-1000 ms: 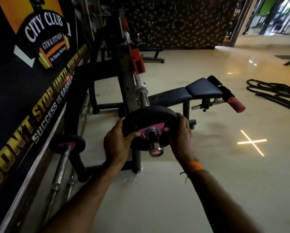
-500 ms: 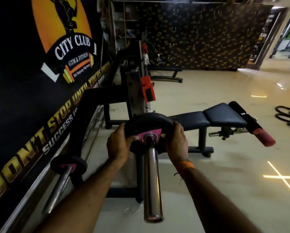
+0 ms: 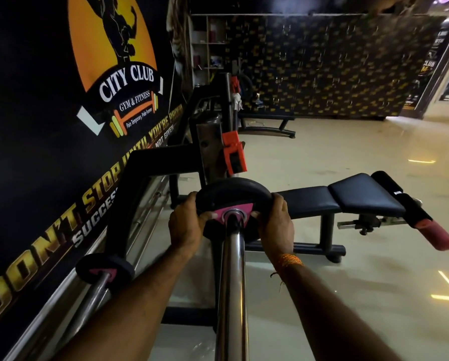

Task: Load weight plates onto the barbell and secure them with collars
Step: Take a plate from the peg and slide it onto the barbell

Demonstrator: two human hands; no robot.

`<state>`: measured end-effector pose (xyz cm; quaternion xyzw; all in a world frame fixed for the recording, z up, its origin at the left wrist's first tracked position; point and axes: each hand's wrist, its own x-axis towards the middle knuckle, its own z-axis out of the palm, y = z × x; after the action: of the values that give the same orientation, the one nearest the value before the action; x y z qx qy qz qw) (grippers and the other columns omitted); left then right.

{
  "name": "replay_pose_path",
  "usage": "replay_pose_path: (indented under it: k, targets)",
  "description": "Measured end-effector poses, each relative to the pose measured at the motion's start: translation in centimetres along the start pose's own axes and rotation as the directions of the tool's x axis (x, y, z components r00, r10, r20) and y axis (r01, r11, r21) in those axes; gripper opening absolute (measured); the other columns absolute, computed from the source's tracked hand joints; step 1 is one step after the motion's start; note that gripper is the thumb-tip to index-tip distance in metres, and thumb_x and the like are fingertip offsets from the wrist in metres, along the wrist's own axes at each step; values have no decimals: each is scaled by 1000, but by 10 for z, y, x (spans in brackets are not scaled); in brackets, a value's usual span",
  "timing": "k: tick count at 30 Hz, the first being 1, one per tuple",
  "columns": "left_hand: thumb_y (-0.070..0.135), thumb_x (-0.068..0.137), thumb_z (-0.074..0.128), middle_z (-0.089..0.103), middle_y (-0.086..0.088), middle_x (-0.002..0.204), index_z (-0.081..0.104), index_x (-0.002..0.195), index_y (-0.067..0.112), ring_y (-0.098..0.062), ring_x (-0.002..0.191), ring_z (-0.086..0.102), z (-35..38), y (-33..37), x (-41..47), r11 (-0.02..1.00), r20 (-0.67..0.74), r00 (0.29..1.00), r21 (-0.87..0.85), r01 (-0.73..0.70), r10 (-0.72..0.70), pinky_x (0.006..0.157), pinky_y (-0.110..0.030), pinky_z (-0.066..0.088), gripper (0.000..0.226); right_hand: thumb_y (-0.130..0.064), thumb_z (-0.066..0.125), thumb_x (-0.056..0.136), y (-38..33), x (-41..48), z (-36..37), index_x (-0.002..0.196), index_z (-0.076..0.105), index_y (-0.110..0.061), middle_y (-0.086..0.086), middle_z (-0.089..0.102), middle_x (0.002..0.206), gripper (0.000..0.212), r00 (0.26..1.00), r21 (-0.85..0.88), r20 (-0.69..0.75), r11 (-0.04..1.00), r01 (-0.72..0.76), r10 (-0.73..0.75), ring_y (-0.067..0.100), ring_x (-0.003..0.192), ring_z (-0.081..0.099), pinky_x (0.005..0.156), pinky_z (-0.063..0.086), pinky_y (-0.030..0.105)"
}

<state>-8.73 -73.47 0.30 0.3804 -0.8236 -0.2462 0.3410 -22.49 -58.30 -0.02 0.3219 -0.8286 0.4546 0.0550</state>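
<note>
A black weight plate [image 3: 231, 192] with a pink triangular hub sits on the chrome barbell sleeve [image 3: 232, 282], far along it toward the rack. My left hand [image 3: 185, 226] grips the plate's left rim and my right hand [image 3: 277, 225] grips its right rim, thumbs pressed on the pink hub. The sleeve runs from the plate straight down to the bottom of the view. No collar shows on the sleeve.
A second bar with a small black plate [image 3: 105, 268] leans at lower left along the banner wall [image 3: 48, 126]. The rack upright carries an orange hook [image 3: 234, 155]. A black bench [image 3: 348, 199] with a red-tipped roller stands right. Ropes lie at far right.
The plate has slid from the sleeve's tip far down the bar toward the rack, both hands moving with it. The view has risen and more bare sleeve shows.
</note>
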Motion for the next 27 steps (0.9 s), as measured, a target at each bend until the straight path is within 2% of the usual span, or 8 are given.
replay_pose_path:
  k: [5,8,12,17,20,24,26,27]
  targets:
    - [46,77,81,72,1,115,54,130,27,-23,109,68,-5,-3,7,1000,55,998,30,-11,9,83,-45,60,62,-23,69,93,-3,1,-1,135,44,-10,10,57,128,51,999,20,17,999,-42,42,27,104,67,75,54,30]
    - [61,80,72,67,-4,129,41,146,22,-25,120,64,-29,2,-4,997,103,994,53,-49,44,89,-47,58,83,-29,67,94,-17,-9,-10,147,36,-10,13,46,144,63,998,23,44,998,-53,51,30,123,57,91,54,38]
    - [66,88,58,56,-6,144,42,149,17,-26,136,49,-80,-4,-32,977,77,986,145,-156,146,106,-48,46,80,-43,52,99,-55,-40,-25,152,32,-16,9,38,157,63,996,2,24,996,89,-89,27,142,39,112,43,44]
    - [81,86,31,46,-2,154,41,150,24,-20,145,37,-145,-41,-67,961,66,981,199,-193,183,115,-47,37,87,-51,42,103,-120,-86,-21,151,35,-22,5,41,155,57,962,11,178,978,208,-206,25,142,39,109,45,52]
    - [76,89,39,43,-2,156,37,152,27,-22,146,35,-176,-69,-86,978,41,991,159,-134,129,115,-50,37,80,-49,42,103,-154,-119,-1,149,38,-19,5,48,149,55,947,1,180,963,270,-266,25,136,46,101,48,44]
    - [63,92,49,51,-6,147,42,149,24,-23,136,48,-209,-99,-108,985,28,994,136,-110,107,110,-44,42,69,-51,40,103,-172,-156,36,151,38,-16,8,44,153,59,941,-45,211,959,281,-266,23,141,41,109,45,44]
    - [63,91,49,54,-7,143,45,147,22,-22,132,51,-265,-183,-124,984,34,999,176,-19,13,109,-40,44,69,-49,40,104,-217,-208,116,151,39,-14,9,42,156,59,922,-65,285,955,291,-261,25,143,38,113,41,45]
    - [61,91,50,55,-7,142,46,147,22,-23,133,50,-260,-188,-126,978,35,999,203,-36,29,109,-40,44,68,-49,41,104,-211,-212,116,152,39,-13,9,41,156,59,924,-75,305,962,263,-229,26,144,38,114,40,45]
